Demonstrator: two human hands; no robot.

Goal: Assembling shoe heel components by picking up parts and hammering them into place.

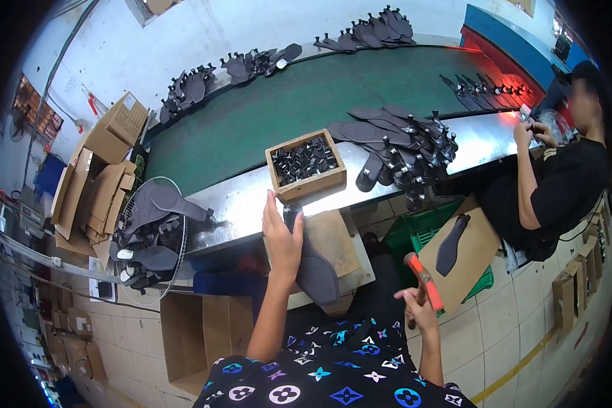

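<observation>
My left hand [283, 238] holds a dark grey shoe sole [315, 275] by its narrow heel end, fingers along one side and thumb on the other. The sole's wide toe end points toward me, over a small work block with a tan top [334, 234]. In my right hand [423, 313] is a hammer [423, 275] with red-orange parts, raised clear of the sole. Just beyond my left hand, a wooden box [313, 189] full of small black heel pieces [304, 160] stands on the metal ledge. Another sole [451, 248] lies on cardboard to the right.
A heap of heeled soles [398, 146] lies right of the box. A wire basket [177, 275] of soles stands at left. Behind runs a green conveyor belt [251, 112] lined with soles. A co-worker [564, 163] sits at right. An open carton [183, 340] stands below left.
</observation>
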